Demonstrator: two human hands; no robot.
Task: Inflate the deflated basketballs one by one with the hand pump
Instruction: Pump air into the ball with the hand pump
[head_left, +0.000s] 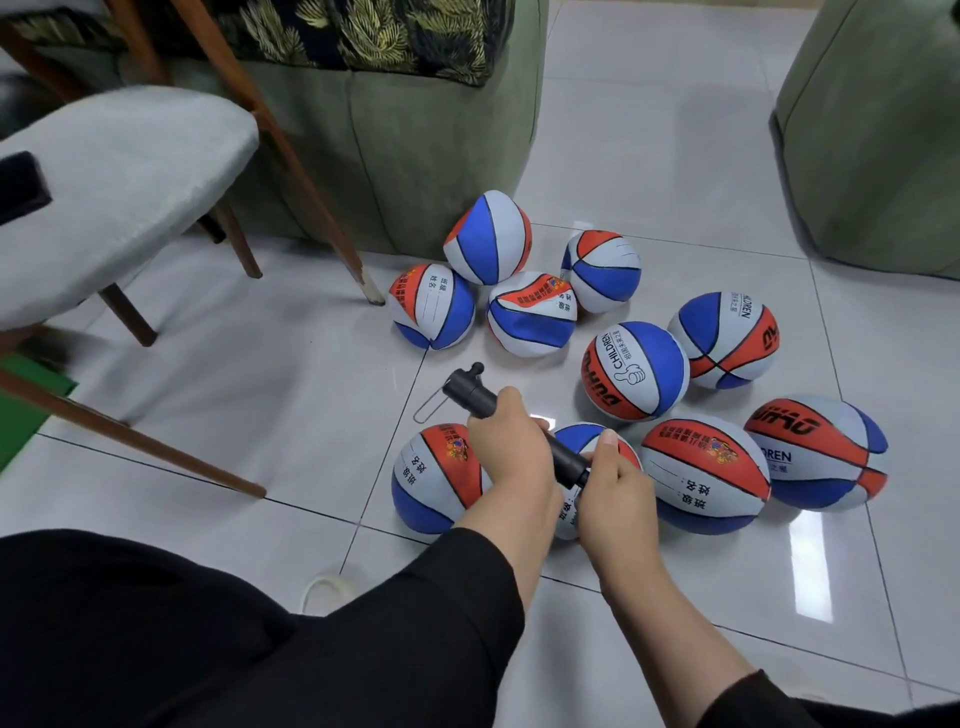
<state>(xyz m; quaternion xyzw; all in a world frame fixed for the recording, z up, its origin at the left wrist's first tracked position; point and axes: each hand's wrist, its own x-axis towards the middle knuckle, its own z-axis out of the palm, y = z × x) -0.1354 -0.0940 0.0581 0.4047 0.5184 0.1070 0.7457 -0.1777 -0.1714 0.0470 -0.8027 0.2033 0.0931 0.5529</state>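
Glossy white floor tiles hold ten basketballs; the one I work on sits under my wrists. With my left hand wrapped round the black hand pump and my right hand pinching its lower end, I should keep it steady and aligned with the valve.

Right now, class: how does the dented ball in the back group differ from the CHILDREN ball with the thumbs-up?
1. The dented ball is caved in on top; the CHILDREN ball looks round and full.
2. The dented ball touches its neighbours; the CHILDREN ball seems to sit slightly apart.
Both share red, white and blue panels and lie on the tiles.
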